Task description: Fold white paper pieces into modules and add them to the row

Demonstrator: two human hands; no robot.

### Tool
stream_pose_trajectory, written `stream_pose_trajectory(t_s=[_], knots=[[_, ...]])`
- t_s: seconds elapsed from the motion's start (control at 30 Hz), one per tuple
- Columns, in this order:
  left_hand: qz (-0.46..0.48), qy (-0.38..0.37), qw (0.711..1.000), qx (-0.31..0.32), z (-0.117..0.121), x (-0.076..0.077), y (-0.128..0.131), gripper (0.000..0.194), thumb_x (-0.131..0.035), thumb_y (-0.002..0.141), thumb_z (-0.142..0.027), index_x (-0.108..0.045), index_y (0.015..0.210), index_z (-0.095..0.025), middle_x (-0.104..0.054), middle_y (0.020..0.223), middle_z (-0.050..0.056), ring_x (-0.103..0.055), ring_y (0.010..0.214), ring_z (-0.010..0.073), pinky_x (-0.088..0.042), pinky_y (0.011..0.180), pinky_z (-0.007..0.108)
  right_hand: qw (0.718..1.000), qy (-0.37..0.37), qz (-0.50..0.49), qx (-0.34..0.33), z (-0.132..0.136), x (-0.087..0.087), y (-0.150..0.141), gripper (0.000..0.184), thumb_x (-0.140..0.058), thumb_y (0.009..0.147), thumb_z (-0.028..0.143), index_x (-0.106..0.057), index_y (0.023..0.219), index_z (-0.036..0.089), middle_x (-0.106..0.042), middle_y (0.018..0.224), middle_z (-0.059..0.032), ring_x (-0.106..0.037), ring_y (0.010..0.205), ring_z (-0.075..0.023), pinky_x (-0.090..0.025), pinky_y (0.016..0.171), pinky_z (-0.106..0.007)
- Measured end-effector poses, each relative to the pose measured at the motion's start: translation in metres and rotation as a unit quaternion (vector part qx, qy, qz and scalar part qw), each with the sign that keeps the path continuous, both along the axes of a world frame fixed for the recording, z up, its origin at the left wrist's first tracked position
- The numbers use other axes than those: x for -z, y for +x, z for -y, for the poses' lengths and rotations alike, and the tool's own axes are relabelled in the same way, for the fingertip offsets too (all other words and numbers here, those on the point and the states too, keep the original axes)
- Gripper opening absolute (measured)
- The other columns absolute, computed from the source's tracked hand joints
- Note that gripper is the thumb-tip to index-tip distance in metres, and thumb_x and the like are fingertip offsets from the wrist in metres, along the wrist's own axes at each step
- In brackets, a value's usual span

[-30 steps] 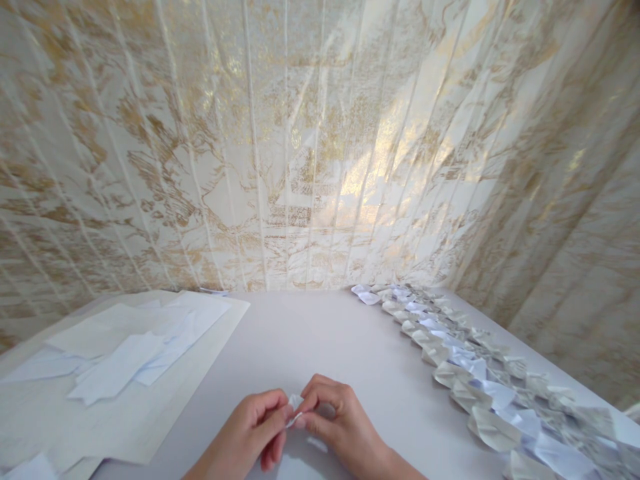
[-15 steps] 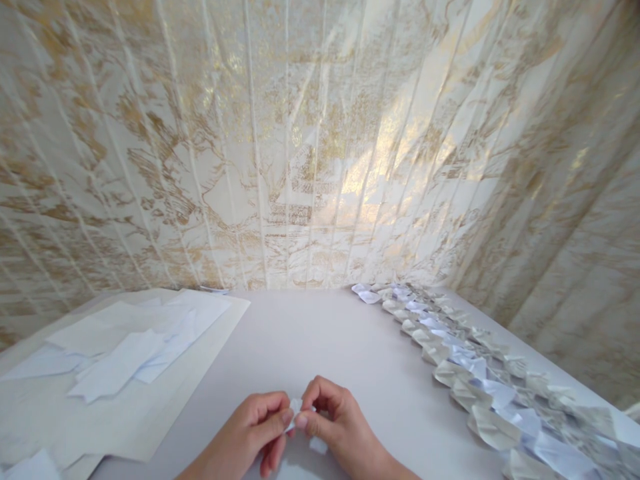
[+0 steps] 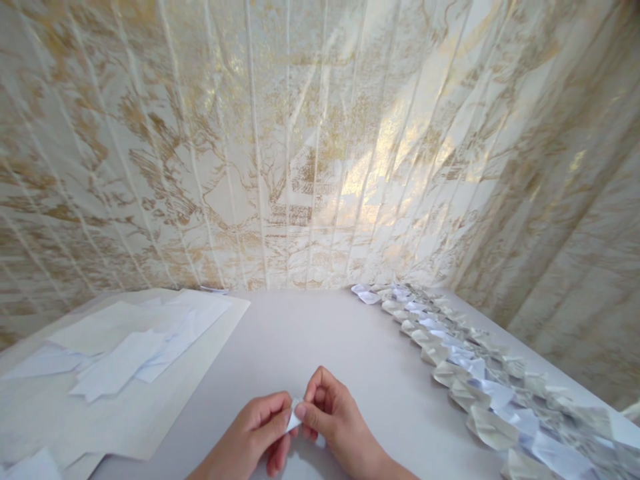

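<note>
A small folded piece of white paper (image 3: pixel 293 419) is pinched between my two hands, low in the middle of the view. My left hand (image 3: pixel 260 427) grips its left side between thumb and forefinger, the other fingers curled below. From the right, the thumb and fingers of my right hand (image 3: pixel 333 413) press on its upper edge. Fingertips cover much of the paper, so its full shape is hidden. Both hands are just above the pale table (image 3: pixel 300 340).
Loose white paper pieces (image 3: pixel 120 360) lie on a large cream sheet (image 3: pixel 130 433) at the left. Rows of folded paper pieces (image 3: pixel 493 427) run along the table's right side. A white-and-gold patterned curtain (image 3: pixel 280 167) hangs behind the table.
My right hand has shifted its grip on the paper, its thumb now higher over the top edge. The paper looks narrower and more folded. My left hand has hardly moved.
</note>
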State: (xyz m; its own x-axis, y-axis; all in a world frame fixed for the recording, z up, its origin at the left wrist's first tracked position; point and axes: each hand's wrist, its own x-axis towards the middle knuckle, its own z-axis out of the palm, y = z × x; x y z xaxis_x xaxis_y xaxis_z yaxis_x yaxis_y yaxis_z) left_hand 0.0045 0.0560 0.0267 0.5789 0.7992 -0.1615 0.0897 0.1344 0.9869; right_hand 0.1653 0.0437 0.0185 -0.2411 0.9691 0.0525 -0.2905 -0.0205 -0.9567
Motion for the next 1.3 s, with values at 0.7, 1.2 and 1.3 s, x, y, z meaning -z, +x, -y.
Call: stream_pose_trajectory(t_s=[0.7,1.2,1.3], knots=[[-0.031,0.037,0.998,-0.027,0.008,0.005,0.003,0.052,-0.047,0.084,-0.07,-0.052,0.074,-0.019,-0.053,0.041,-0.006,-0.04,0.036,0.0087,-0.031,0.041,0.019,0.999,0.038,0.003,-0.022,0.007,-0.013,0.0,0.038,-0.07,0.081,0.052,-0.053,0.085,0.018,-0.052,0.064,0.0051,-0.049,0.06,-0.0106,-0.033,0.061,-0.025],[-0.201,0.242,0.947,-0.069,-0.006,0.006,-0.009,0.019,-0.054,0.086,-0.033,-0.049,0.07,-0.024,-0.057,0.056,-0.006,-0.055,0.055,0.0143,-0.037,0.058,0.021,0.961,0.108,0.241,0.086,0.005,-0.006,0.009,0.031,-0.061,0.087,0.048,-0.058,0.079,0.017,-0.046,0.064,0.0053,-0.038,0.06,-0.0108,-0.031,0.057,-0.023],[-0.213,0.26,0.939,-0.076,-0.003,0.006,-0.008,0.01,-0.056,0.085,-0.029,-0.057,0.077,-0.024,-0.061,0.065,-0.005,-0.056,0.061,0.0151,-0.038,0.061,0.02,0.945,0.112,0.29,0.101,0.005,-0.005,0.01,0.023,-0.062,0.087,0.039,-0.06,0.077,0.018,-0.048,0.064,0.0051,-0.041,0.06,-0.0111,-0.032,0.057,-0.023]])
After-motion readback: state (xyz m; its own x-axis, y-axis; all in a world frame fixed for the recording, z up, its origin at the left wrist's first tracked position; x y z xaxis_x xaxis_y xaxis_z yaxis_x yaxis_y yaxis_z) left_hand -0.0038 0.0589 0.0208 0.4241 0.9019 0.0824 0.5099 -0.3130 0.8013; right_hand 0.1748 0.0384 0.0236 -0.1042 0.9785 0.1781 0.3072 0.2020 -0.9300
